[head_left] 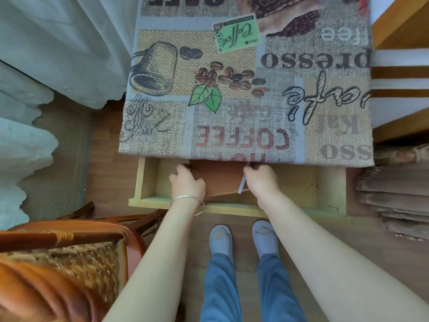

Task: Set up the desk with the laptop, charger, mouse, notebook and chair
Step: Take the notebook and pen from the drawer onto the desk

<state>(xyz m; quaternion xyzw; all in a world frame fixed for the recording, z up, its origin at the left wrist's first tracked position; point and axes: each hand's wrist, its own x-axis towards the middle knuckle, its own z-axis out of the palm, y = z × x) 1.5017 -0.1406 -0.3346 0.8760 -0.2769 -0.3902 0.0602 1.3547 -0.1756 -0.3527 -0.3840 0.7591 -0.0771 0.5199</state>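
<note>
Head view: both hands [188,182] on notebook [218,180]

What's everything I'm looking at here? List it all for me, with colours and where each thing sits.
Coffee-print tablecloth: one, beige and grey, covering the desk top.
Pale wooden drawer: one, pulled open under the desk's front edge.
Flat brown notebook: one, in the drawer, tilted up.
Grey pen-like stick: one, beside the notebook, at the right hand.
Wicker chair: one, orange-brown, lower left.
White curtain: left side.
Wooden shelf unit: right side.
Left hand: silver bracelet, on the notebook.
Right hand: on the notebook.
Feet: two, grey slippers, blue trousers.
</note>
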